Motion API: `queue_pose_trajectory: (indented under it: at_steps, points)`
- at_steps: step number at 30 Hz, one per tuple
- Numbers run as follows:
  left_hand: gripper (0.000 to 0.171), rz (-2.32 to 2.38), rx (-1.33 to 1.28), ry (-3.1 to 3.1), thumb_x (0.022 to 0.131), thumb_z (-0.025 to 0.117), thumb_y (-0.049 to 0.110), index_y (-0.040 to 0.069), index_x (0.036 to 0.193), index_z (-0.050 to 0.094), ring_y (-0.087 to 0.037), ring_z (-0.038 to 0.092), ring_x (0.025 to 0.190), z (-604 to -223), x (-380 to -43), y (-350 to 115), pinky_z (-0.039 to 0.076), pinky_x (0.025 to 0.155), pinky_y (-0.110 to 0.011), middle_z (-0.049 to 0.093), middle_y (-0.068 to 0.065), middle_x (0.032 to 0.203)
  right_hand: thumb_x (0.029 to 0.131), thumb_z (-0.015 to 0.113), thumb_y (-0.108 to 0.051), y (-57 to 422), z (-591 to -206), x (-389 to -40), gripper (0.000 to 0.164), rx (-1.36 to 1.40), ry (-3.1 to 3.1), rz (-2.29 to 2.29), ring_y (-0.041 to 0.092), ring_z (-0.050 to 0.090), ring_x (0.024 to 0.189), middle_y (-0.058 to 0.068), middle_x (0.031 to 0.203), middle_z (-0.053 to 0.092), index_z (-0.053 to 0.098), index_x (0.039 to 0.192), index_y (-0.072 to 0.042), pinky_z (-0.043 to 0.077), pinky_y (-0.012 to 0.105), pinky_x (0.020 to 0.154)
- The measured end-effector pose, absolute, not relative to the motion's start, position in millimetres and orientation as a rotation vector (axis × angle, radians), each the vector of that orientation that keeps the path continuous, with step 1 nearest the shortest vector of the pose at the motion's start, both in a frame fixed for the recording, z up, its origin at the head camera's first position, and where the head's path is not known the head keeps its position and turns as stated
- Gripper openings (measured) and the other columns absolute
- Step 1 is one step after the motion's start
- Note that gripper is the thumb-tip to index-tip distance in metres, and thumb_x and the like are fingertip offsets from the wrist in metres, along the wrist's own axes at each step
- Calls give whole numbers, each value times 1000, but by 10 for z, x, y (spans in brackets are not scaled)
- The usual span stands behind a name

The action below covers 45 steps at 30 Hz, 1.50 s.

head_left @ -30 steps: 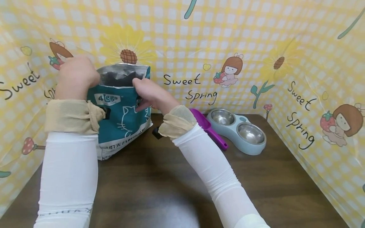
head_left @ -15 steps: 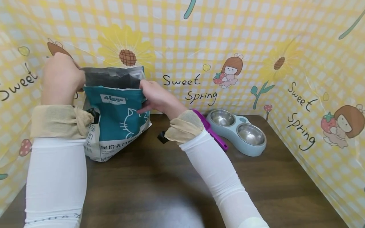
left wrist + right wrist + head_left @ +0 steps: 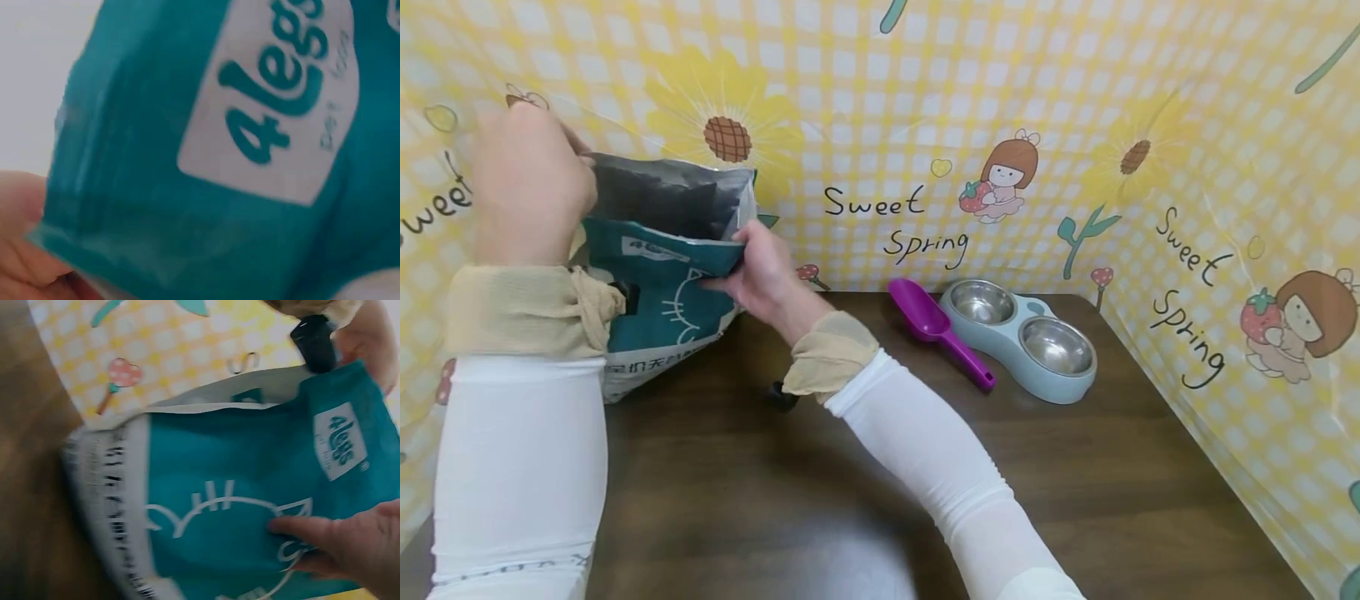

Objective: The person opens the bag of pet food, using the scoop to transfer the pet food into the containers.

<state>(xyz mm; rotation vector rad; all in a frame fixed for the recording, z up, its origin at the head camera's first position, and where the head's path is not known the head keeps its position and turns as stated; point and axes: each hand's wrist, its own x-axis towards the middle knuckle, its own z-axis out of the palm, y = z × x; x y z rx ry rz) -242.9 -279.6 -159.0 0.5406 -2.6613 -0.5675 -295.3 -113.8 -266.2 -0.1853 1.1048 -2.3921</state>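
Observation:
A teal and white pet food bag (image 3: 655, 292) stands at the left of the table, its silver-lined mouth spread apart and leaning toward me. My left hand (image 3: 535, 183) grips the bag's top at the left corner; its fingertips are mostly hidden. At the right corner of the mouth, my right hand (image 3: 767, 275) pinches the rim, with other fingers against the bag's front. The right wrist view shows that hand (image 3: 356, 544) touching the printed cat outline. In the left wrist view the bag's "4Legs" label (image 3: 269, 119) fills much of the picture. The bag's contents are too dark to make out.
A purple scoop (image 3: 936, 325) lies on the brown wooden table (image 3: 820, 500), right of the bag. Beside it stands a light blue double pet bowl (image 3: 1033, 362) with two metal dishes. Yellow checked cloth (image 3: 850, 100) hangs behind and along both sides.
Both hands have moved left with the bag, and its mouth has spread wider and tipped toward me. The whole purple scoop has come into sight as the right arm shifted left.

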Motion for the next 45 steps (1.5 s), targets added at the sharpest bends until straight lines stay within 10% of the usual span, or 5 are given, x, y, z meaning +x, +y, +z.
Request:
queue_pose_trajectory:
  at_steps: [8,20,27,34,45]
  points:
    - [39,-514,328,-2715,109,58,13,-5,142,67,-56,52,133,-1888,-2102,-2619,47,103,-69,63,-36,145,88,32,5,-970,-2998,-2662,73,-186,1194,-2425,42,52,146,23,159,51,41,160,0,30,77,127]
    - [38,-495,144,-2565,105,73,36,11,132,79,-66,63,97,-2448,-1807,-2040,50,75,-70,78,-32,110,77,32,6,-556,-3508,-2374,49,-46,1214,-2357,30,59,123,5,114,60,57,119,-1,38,63,129]
    - [32,-357,-94,-2651,98,79,26,8,124,82,-66,63,78,-2556,-1688,-1986,50,60,-71,77,-31,87,79,34,10,-400,-3654,-2301,35,-60,1373,-2258,18,63,95,2,99,60,54,103,-7,56,40,99]
    - [21,-331,-124,-2590,99,73,17,0,100,84,-64,67,83,-2599,-1750,-1772,52,71,-74,80,-28,92,102,35,4,-297,-3591,-2381,38,34,1255,-2299,31,62,126,9,117,62,53,135,3,41,62,128]
    - [23,-334,-24,-2398,105,65,13,2,108,84,-66,61,69,-2578,-1795,-1807,50,58,-73,77,-34,90,110,34,0,41,-3516,-2600,39,-327,1802,-1565,51,72,126,36,134,71,59,138,12,63,57,104]
